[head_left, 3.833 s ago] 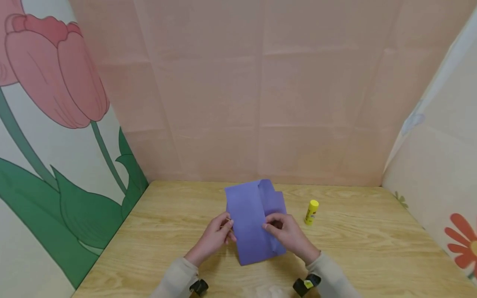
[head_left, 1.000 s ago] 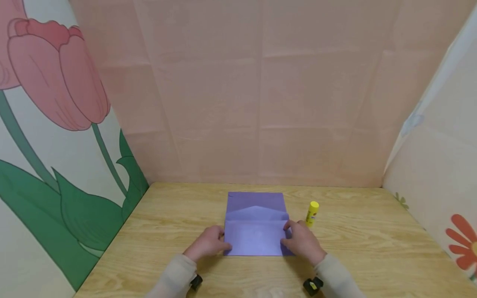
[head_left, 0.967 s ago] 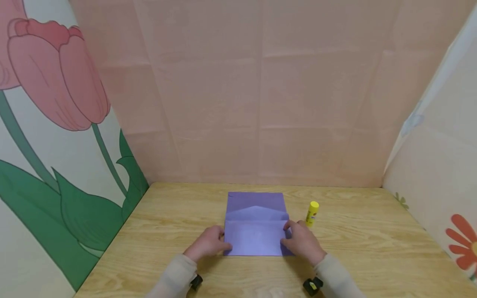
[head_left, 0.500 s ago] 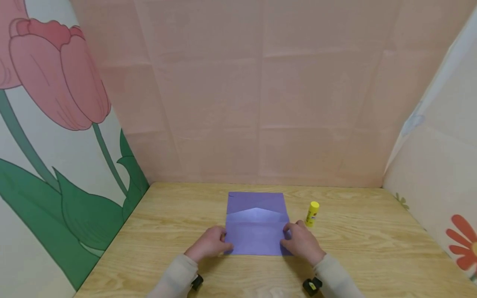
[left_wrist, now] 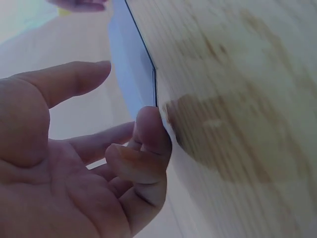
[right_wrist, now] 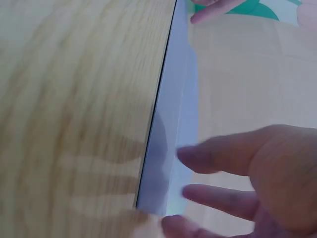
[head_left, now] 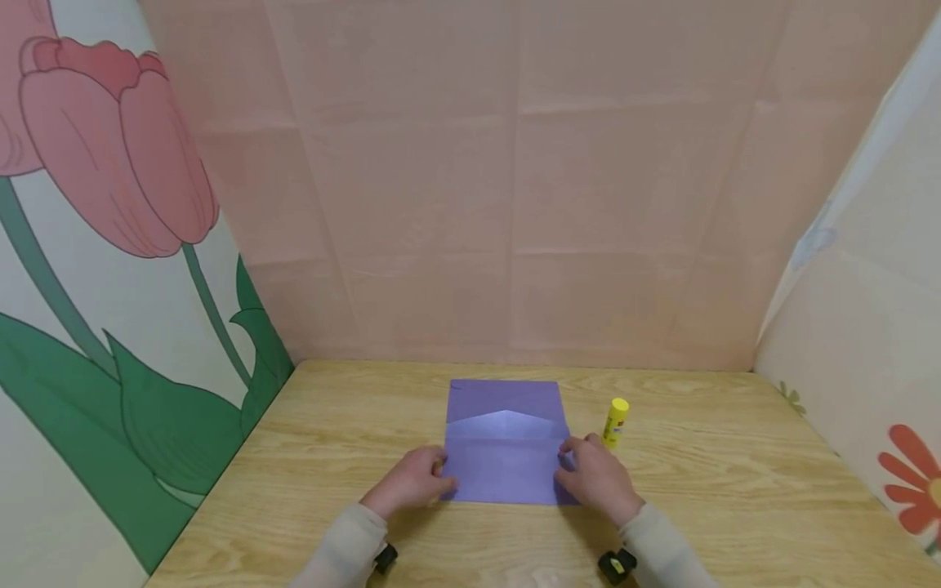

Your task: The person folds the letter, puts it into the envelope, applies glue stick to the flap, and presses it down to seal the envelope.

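Observation:
A folded purple paper [head_left: 503, 469] lies on the wooden table in the head view, its lower panel topped by a shallow point and a darker panel behind. My left hand [head_left: 413, 479] is at its left edge; in the left wrist view the fingertips [left_wrist: 147, 124] meet the paper's corner while the thumb is raised apart from them. At the right edge, my right hand [head_left: 597, 478] has its thumb over the paper and its fingers spread loosely alongside, as the right wrist view shows. Neither hand pinches the paper.
A yellow glue stick [head_left: 616, 423] stands upright just behind my right hand. The wooden table [head_left: 353, 408] meets a pink cloth backdrop [head_left: 404, 204] at the back. Flower-printed panels [head_left: 125, 163] flank it on both sides.
Earliest, both hands hold the purple paper up and turned; it now lies flat on the table. Over the last second its front panel settles lower, while both hands barely move.

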Available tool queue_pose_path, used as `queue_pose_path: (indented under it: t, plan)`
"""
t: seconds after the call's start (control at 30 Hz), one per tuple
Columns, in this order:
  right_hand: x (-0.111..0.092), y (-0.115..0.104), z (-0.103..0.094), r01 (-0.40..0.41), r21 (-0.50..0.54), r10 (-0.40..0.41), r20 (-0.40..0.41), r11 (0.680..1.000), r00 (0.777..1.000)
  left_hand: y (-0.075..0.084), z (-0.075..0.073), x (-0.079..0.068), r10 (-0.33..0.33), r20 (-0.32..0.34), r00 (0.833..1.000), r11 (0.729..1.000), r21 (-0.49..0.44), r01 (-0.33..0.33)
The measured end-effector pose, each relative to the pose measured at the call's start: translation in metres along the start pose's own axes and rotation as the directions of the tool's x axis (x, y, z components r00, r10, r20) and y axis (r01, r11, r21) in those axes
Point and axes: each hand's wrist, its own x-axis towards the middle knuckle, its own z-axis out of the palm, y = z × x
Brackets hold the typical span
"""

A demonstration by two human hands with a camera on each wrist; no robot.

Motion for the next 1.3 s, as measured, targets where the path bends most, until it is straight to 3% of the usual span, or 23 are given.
queue_pose_path:
  t: [0.17, 0.37, 0.47, 0.6, 0.8, 1.07, 1.3]
  plan:
    - [0.0, 0.005, -0.006, 0.039, 0.042, -0.028, -0.227, 0.998, 0.973, -0.003, -0.004, -0.004, -0.014, -0.038, 0.999, 0.998, -0.055, 0.012]
    - [0.005, 0.013, -0.018, 0.122, 0.06, -0.08, -0.471, 0.991, 0.879, -0.012, -0.009, -0.01, 0.026, -0.106, 0.994, 0.998, -0.046, -0.031]
    - [0.007, 0.021, -0.023, 0.127, 0.061, -0.073, -0.548, 0.99, 0.834, -0.016, -0.012, -0.012, 0.042, -0.137, 0.99, 0.999, -0.024, -0.046]
    - [0.009, 0.031, -0.028, 0.066, 0.094, 0.001, -0.582, 0.993, 0.813, -0.019, -0.016, -0.015, 0.039, -0.159, 0.987, 0.999, -0.008, -0.041]
    - [0.009, 0.044, -0.03, -0.021, 0.156, 0.104, -0.549, 0.988, 0.829, -0.022, -0.02, -0.02, 0.014, -0.158, 0.987, 0.999, -0.028, -0.018]
    - [0.011, 0.053, -0.031, -0.129, 0.226, 0.21, -0.387, 0.966, 0.898, -0.022, -0.021, -0.022, 0.02, -0.175, 0.984, 1.0, -0.019, -0.023]
    - [0.013, 0.063, -0.027, -0.142, 0.245, 0.209, -0.275, 0.959, 0.938, -0.014, -0.021, -0.025, 0.031, -0.211, 0.977, 0.998, 0.065, -0.017]
